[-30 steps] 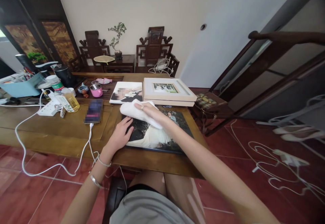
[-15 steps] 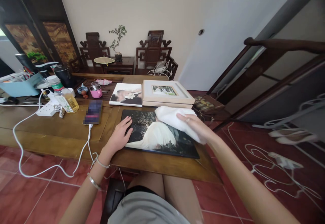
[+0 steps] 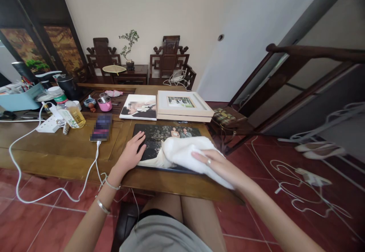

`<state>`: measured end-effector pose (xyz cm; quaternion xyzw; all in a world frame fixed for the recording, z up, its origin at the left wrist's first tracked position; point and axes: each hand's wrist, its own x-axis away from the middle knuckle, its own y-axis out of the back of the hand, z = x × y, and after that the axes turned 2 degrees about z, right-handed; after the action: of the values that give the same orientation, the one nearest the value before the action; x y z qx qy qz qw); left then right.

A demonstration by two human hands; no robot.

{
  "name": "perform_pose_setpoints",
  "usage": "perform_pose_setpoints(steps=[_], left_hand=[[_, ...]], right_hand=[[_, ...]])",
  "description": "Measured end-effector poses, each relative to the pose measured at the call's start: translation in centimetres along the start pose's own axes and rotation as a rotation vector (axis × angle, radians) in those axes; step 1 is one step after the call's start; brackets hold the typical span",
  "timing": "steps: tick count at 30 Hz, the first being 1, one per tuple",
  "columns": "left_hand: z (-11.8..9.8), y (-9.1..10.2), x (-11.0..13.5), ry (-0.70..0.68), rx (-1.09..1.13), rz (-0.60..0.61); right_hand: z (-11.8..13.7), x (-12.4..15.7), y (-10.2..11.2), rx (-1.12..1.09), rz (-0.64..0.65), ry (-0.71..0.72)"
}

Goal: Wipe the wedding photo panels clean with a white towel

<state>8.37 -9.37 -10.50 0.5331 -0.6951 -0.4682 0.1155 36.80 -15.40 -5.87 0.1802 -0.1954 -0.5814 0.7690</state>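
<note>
Soft, slightly dim indoor light, pale wall [image 3: 176,8] evenly lit, muted sheen on wooden table [image 3: 76,145], dark right edge, 2 pixelated patches over phone [image 3: 101,127] and photo print [image 3: 146,109], right hand [image 3: 219,164] slightly blurred, wide-angle stretching toward the edges.

The cloth [image 3: 185,148] is white, and the photo panel [image 3: 154,134] is mostly black with a cream dress [image 3: 157,160]. The table [image 3: 75,149] is brown, and the cup [image 3: 105,106] is pink.

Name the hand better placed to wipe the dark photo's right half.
Probably the right hand: it holds the cloth there; the left hand rests on the left edge of the dark photo.
</note>
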Motion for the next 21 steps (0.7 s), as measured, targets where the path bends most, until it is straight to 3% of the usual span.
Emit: perform_pose_setpoints(steps=[5, 9, 12, 16, 18, 21], left_hand=[[0.1, 0.1, 0.0, 0.002, 0.004, 0.012], [0.5, 0.0, 0.0, 0.005, 0.018, 0.004], [0.7, -0.2, 0.0, 0.013, 0.037, -0.019], [0.8, -0.2, 0.1, 0.053, 0.041, -0.05], [0.7, -0.2, 0.1, 0.083, 0.036, -0.047], [0.6, -0.2, 0.1, 0.104, 0.037, -0.04]], right_hand=[[0.5, -6.6, 0.2, -0.045, -0.153, 0.083], [1.8, -8.9, -1.7, -0.03, -0.173, 0.126], [2.7, -7.7, -3.9, -0.006, -0.15, 0.168], [3.4, -3.2, -6.0, 0.064, 0.013, 0.222], [3.3, -0.8, -6.1, 0.097, 0.063, 0.214], [2.0, 1.8, -4.7, 0.13, 0.04, 0.173]])
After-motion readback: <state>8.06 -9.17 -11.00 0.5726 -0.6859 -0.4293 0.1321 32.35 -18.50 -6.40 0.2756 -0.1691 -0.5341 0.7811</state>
